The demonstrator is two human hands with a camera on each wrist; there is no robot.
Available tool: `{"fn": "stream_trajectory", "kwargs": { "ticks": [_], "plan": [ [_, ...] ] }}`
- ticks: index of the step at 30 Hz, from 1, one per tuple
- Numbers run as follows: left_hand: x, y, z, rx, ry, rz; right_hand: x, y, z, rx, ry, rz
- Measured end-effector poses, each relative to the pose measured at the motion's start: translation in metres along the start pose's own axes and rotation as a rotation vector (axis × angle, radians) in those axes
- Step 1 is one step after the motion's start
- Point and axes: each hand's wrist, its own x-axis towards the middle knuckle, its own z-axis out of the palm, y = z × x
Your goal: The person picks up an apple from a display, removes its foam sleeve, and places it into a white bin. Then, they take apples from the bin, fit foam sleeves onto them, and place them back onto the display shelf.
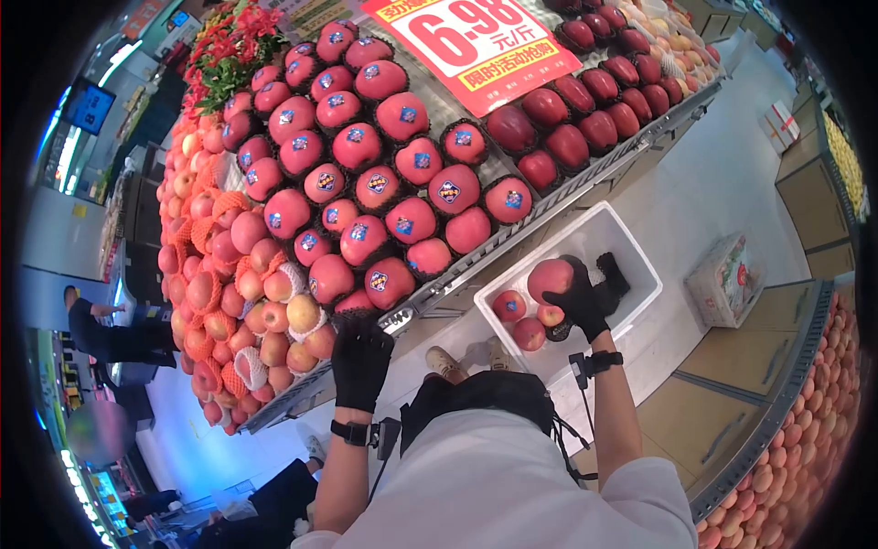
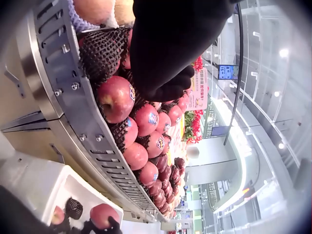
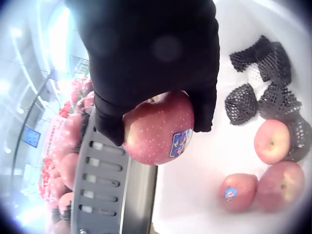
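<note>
My gloved right hand (image 1: pixel 581 302) grips a large red apple (image 3: pixel 158 129) with a blue sticker, thumb and fingers on opposite sides, over a white foam box (image 1: pixel 633 243). Inside the box, other apples (image 3: pixel 237 191) lie beside several black foam nets (image 3: pixel 241 104). My gloved left hand (image 1: pixel 363 366) is at the front edge of the apple display, close to a black foam net (image 2: pixel 102 52) and a stickered red apple (image 2: pixel 116 99). Its fingertips are mostly hidden behind the hand, and I cannot tell whether they hold anything.
Rows of stickered apples (image 1: pixel 357 145) fill the slanted stand behind a grey slotted rail (image 1: pixel 540 224). Darker red apples (image 1: pixel 567 145) and a price sign (image 1: pixel 476 46) are farther back. Another white box (image 1: pixel 722 279) stands on the floor at right, by wooden cabinets (image 1: pixel 732 348).
</note>
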Motion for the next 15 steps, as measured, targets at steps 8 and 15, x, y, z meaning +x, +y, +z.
{"fn": "stream_trajectory", "kwargs": {
  "ticks": [8, 15],
  "plan": [
    [0.013, -0.035, 0.043, 0.345, -0.109, -0.211, -0.014, -0.175, -0.009, 0.006, -0.240, -0.101],
    [0.008, -0.066, 0.095, 0.750, -0.169, -0.211, -0.028, -0.222, 0.038, 0.037, -0.234, -0.296]
  ]
}}
